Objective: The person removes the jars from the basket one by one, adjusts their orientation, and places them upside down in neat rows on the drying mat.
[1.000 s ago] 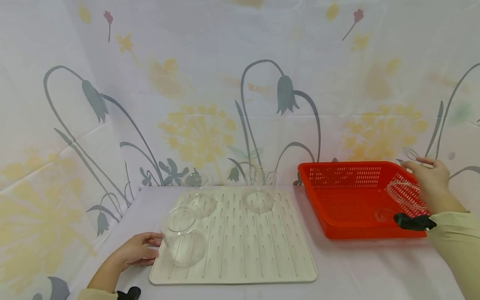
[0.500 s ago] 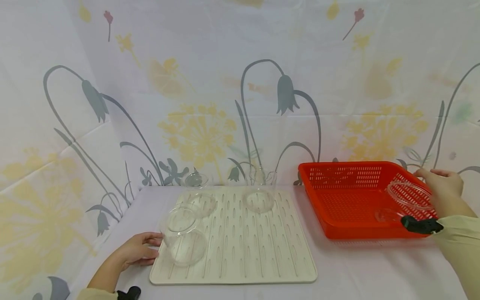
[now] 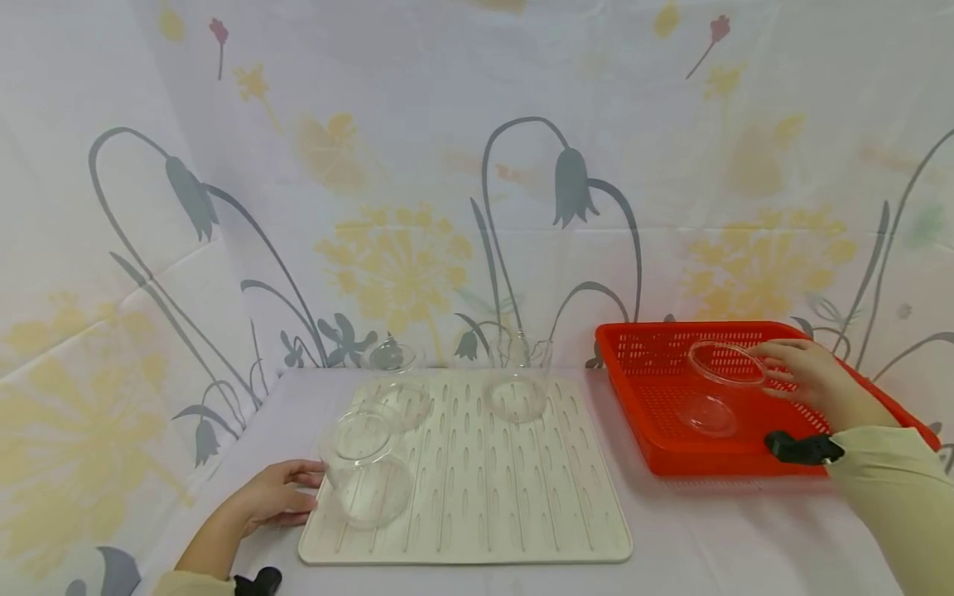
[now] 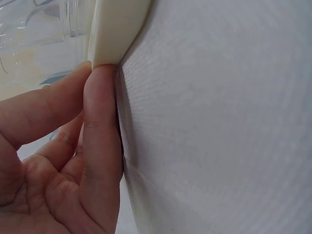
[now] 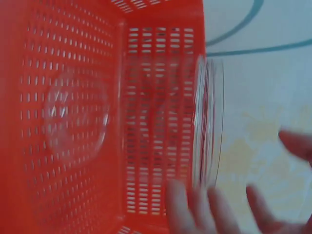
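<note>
Both hands at the drying mat and basket.
Near left, my left hand (image 3: 272,501) rests on the table, loosely curled fingers (image 4: 100,122) touching the near-left corner of the cream drying mat (image 3: 477,505), holding nothing. On the mat stand three clear glass bowls: one near left (image 3: 365,472), two at the far edge (image 3: 398,385) (image 3: 517,382). Farther right, my right hand (image 3: 808,381) grips the rim of a clear glass bowl (image 3: 719,385), raised and tilted inside the red perforated basket (image 3: 641,414).
</note>
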`<state>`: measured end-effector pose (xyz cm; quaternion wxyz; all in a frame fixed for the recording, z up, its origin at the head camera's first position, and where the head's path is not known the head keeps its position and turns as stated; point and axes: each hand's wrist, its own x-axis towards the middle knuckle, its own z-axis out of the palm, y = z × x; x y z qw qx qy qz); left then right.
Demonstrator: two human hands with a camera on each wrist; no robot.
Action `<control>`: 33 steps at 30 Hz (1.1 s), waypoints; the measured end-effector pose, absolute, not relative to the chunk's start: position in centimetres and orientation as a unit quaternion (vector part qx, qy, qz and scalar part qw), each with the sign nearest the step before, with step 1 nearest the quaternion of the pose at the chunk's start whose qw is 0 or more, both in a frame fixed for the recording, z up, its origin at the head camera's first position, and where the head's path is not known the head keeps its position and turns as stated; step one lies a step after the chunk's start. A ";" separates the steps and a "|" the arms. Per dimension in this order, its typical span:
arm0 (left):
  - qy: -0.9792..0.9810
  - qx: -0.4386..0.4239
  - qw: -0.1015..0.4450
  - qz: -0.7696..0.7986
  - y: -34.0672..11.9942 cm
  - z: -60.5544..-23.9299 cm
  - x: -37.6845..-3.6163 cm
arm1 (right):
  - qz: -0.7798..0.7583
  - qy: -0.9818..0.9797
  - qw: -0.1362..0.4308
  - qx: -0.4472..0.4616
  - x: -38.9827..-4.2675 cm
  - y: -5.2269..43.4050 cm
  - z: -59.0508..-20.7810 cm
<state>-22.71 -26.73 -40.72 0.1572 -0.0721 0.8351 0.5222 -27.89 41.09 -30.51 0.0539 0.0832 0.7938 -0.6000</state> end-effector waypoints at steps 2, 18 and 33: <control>0.834 -0.072 0.158 0.524 -26.8 -40.8 -22.7 | -0.582 0.808 0.083 0.031 -28.5 40.4 -30.8; 0.835 -0.069 0.159 0.522 -27.0 -40.9 -22.8 | -0.441 0.880 0.178 -0.017 -30.6 39.7 -31.1; 0.828 -0.057 0.157 0.535 -27.0 -40.8 -22.6 | -0.430 0.881 0.196 -0.001 -32.6 36.5 -32.7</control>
